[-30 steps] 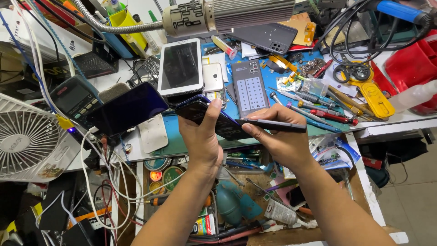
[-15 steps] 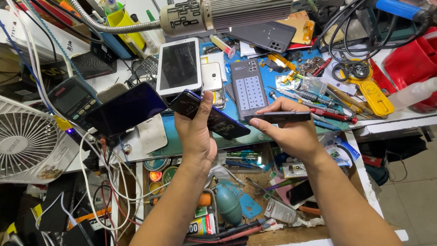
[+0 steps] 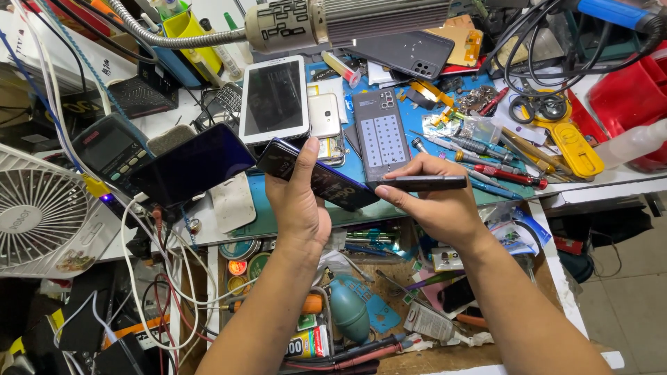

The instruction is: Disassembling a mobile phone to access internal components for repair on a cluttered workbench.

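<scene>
Between both hands (image 3: 300, 201) (image 3: 436, 208), dark phone (image 3: 326, 182) held.

White tablet (image 3: 274, 98) lying face up on the blue mat (image 3: 410, 125), grey keypad board (image 3: 381, 133) sitting beside it. White fan (image 3: 31, 208) standing at far left, dark meter (image 3: 110, 149) near it. Screwdrivers (image 3: 497, 167) lying scattered right, yellow tool (image 3: 571, 146) resting past them. Red bin (image 3: 629, 97) sitting at right edge.
</scene>
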